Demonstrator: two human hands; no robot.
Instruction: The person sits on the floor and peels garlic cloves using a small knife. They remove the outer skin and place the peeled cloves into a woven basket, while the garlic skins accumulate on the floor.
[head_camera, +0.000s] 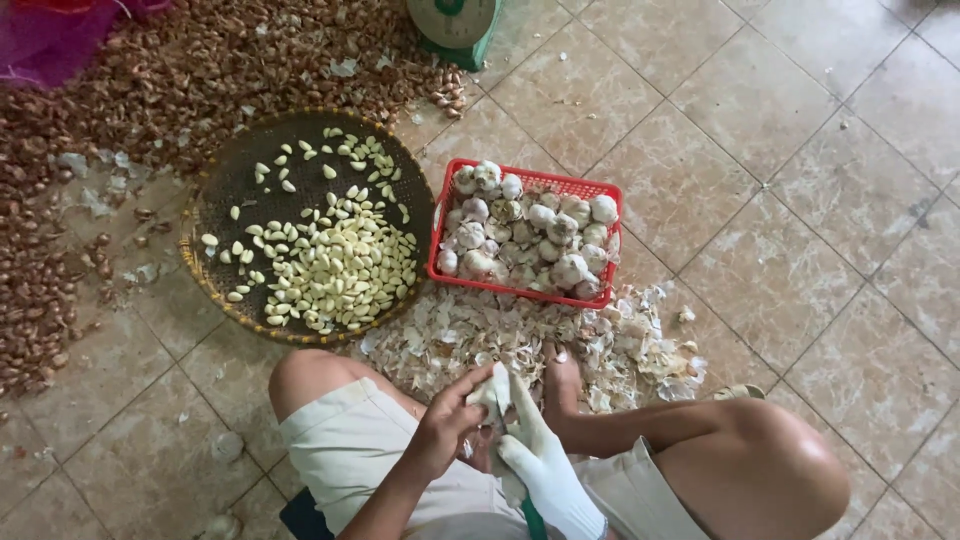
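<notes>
Between my knees, my bare left hand (446, 428) and my right hand (540, 462), in a white glove, both grip one garlic bulb (490, 390) with loose white skin. Just ahead lies a pile of garlic skins (500, 335) on the tiled floor. Beyond the pile stands a red plastic basket (528, 180) filled with whole garlic bulbs. To its left sits a round woven tray (215, 200) holding several peeled cloves (340, 265).
A wide spread of brown shallots (170, 70) covers the floor at the left and top left. A green weighing scale (455, 25) stands at the top edge. A purple mesh bag (45, 40) lies in the top left corner. My bare foot (560, 385) rests by the skins.
</notes>
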